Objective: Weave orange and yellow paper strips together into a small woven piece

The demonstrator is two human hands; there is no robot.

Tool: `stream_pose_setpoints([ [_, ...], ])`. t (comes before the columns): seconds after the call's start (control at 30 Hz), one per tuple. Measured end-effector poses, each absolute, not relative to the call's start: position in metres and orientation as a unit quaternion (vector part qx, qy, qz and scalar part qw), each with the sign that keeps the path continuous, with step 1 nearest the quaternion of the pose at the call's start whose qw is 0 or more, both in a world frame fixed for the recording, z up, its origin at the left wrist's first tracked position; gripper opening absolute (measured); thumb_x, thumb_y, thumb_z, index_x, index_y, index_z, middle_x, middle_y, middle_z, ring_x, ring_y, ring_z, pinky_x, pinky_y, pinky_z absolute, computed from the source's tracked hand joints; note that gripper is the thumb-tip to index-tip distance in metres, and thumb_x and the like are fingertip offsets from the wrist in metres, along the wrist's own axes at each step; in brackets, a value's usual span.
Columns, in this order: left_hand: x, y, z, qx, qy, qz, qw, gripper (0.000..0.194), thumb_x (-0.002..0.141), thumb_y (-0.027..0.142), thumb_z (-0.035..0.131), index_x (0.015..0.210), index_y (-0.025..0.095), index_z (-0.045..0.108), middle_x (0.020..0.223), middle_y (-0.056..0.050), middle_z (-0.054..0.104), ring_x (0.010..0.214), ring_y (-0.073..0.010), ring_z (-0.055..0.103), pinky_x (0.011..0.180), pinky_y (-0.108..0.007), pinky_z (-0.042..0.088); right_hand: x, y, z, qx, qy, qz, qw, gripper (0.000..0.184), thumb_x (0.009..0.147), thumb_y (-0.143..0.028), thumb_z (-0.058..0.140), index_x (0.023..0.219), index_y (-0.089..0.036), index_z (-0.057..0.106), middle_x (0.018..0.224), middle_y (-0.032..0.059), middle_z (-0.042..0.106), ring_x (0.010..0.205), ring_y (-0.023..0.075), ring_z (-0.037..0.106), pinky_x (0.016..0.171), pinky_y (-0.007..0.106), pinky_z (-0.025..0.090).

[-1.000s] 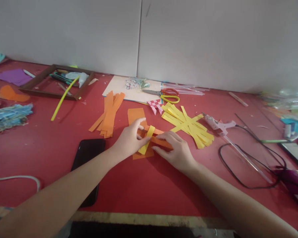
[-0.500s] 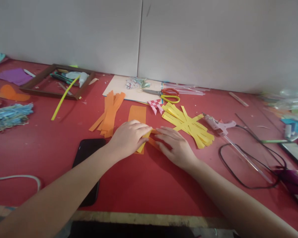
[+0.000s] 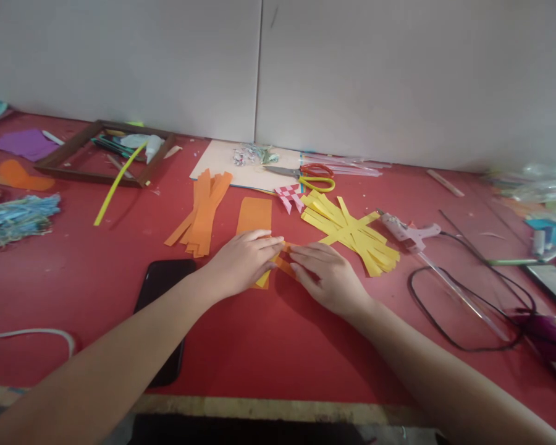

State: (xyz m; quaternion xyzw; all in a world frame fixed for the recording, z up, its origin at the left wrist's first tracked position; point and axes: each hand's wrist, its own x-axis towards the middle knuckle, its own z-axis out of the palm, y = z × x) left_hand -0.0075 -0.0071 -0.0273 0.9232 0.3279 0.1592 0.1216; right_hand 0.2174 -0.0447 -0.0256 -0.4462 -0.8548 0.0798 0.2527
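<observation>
A black phone (image 3: 170, 275) lies on the red table (image 3: 269, 352), with a brown frame (image 3: 90, 175) farther back.

Pale grey wall (image 3: 120, 62), vertical seam (image 3: 258, 74), red tabletop (image 3: 278, 352)

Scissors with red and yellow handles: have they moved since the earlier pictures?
No. Against the cream sheet, the scissors keep their place: blades over it, handles mostly past its right edge.

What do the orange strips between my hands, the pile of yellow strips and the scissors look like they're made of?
Orange strips: probably matte paper or thin card, going by their flat, dull surface.
Yellow strips: likely the same, also matte, thin with straight-cut edges.
Scissors: blades apparently metal, grey and smooth-looking; red and yellow handles perhaps plastic, judging by their bright, even colour.
</observation>
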Motion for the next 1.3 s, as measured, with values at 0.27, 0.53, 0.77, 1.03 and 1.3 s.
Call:
stream_pose_setpoints([
  [0.27,-0.0071,-0.006,-0.0258,0.916,0.333,0.174,0.142,0.041,0.1,0.029,0.045,0.137,0.013,0.053,0.142,-0.013,0.056,0.132,-0.0255,0.051,0.112,-0.045,0.042,0.2214,-0.041,-0.0303,-0.48,-0.831,0.068,0.274,0.027,0.094,-0.024,0.052,0.115,-0.02,0.069,0.121,0.011,0.07,0.112,0.0268,0.064,0.097,0.047,0.053],
  [0.53,-0.007,-0.0065,-0.0282,0.914,0.341,0.179,0.127,0.038,0.1,0.027,0.043,0.133,0.014,0.056,0.138,-0.013,0.06,0.131,-0.0246,0.053,0.111,-0.045,0.043,0.2216,-0.0404,-0.0302,-0.475,-0.828,0.079,0.286,0.026,0.093,-0.02,0.052,0.111,-0.023,0.071,0.107,0.0074,0.076,0.099,0.0242,0.068,0.09,0.044,0.055],
  [0.77,-0.0065,-0.0078,-0.0269,0.913,0.346,0.177,0.125,0.039,0.1,0.027,0.044,0.133,0.011,0.056,0.138,-0.014,0.059,0.131,-0.0253,0.053,0.111,-0.045,0.043,0.2216,-0.0411,-0.0305,-0.508,-0.808,0.077,0.288,0.019,0.091,-0.023,0.058,0.104,-0.022,0.072,0.096,0.0069,0.076,0.091,0.0243,0.068,0.083,0.041,0.055],
  [1.03,-0.0061,-0.0088,-0.0269,0.913,0.342,0.182,0.125,0.036,0.099,0.024,0.044,0.13,0.013,0.058,0.139,-0.014,0.059,0.132,-0.0256,0.052,0.111,-0.046,0.043,0.2243,-0.0387,-0.0318,-0.49,-0.835,0.039,0.248,0.027,0.095,-0.022,0.051,0.102,-0.026,0.077,0.094,0.0075,0.072,0.084,0.0226,0.064,0.077,0.038,0.056],
  [1.3,-0.0055,-0.0086,-0.0253,0.919,0.339,0.166,0.116,0.037,0.098,0.022,0.044,0.131,0.01,0.057,0.139,-0.014,0.058,0.132,-0.0271,0.052,0.11,-0.045,0.043,0.2239,-0.0411,-0.0264,-0.484,-0.85,0.044,0.205,0.027,0.094,-0.014,0.048,0.093,-0.02,0.074,0.094,0.008,0.073,0.085,0.0224,0.066,0.075,0.036,0.056],
])
